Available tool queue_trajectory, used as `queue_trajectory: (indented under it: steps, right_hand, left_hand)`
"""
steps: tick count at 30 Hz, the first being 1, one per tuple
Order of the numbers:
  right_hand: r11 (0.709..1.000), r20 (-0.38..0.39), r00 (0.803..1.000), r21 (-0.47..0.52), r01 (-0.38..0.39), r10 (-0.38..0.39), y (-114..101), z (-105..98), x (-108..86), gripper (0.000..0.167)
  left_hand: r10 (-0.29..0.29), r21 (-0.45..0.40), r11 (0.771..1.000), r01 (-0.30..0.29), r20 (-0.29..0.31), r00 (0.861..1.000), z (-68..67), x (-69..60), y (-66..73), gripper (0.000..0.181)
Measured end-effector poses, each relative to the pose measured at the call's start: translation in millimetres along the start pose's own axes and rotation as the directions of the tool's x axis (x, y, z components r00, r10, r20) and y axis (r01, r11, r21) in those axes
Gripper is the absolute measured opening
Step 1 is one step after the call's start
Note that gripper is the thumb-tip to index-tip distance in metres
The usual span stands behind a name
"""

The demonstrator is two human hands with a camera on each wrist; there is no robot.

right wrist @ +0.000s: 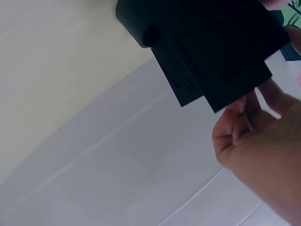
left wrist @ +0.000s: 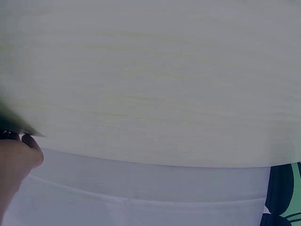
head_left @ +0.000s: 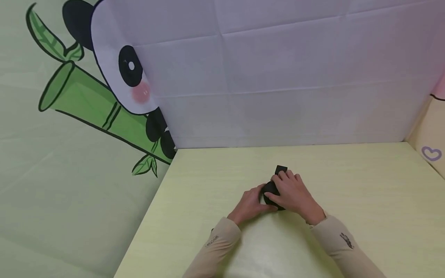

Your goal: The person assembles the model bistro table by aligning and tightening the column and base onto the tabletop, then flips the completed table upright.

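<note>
A black object [head_left: 270, 188] with a rounded body and a flat strip sticking out beyond it is held between both hands, just over or on the table; its exact kind is unclear. My left hand [head_left: 251, 205] grips its near left side, thumb below and fingers above. From the right, my right hand [head_left: 293, 194] grips its upper part, thumb across the front. In the right wrist view the black object [right wrist: 221, 52] shows overlapping flat panels and a curled edge. The left wrist view catches only a hand [left wrist: 19, 157] at its left edge, beside a dark blur.
The pale yellow table [head_left: 208, 170] extends around both hands. Behind it hangs a pale lavender cloth [head_left: 278, 77]. A green cloth with a printed panda and bamboo [head_left: 80, 92] lies to the left, and a cream panel with a purple heart [head_left: 431, 153] at the right.
</note>
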State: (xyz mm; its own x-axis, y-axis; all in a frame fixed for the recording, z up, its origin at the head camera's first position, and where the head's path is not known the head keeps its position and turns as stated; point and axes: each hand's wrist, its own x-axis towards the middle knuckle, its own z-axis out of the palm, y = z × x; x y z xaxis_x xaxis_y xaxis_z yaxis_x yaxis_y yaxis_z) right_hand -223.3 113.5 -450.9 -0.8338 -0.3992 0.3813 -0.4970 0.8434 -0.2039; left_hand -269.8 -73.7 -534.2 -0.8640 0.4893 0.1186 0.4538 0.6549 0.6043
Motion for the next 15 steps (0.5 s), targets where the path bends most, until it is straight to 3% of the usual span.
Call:
queue_trajectory:
  steps: [3, 7, 15]
  right_hand:
    - [1.0, -0.01, 1.0, 0.008, -0.011, 0.011, -0.6, 3.1, -0.1, 0.043]
    - [1.0, -0.022, 1.0, -0.008, -0.02, 0.019, -2.1, 2.8, -0.9, 0.037]
    - [0.996, -0.068, 0.998, -0.091, -0.022, 0.016, -6.7, 3.4, -0.4, 0.044]
  left_hand:
    - [-0.001, -0.008, 1.0, 0.001, 0.007, 1.0, 0.2, -0.2, 0.1, 0.073]
    - [-0.004, -0.007, 1.0, 0.004, 0.005, 1.0, -0.2, -0.1, 1.2, 0.07]
    - [-0.004, -0.024, 1.0, 0.004, 0.003, 1.0, -1.6, 1.2, 1.7, 0.065]
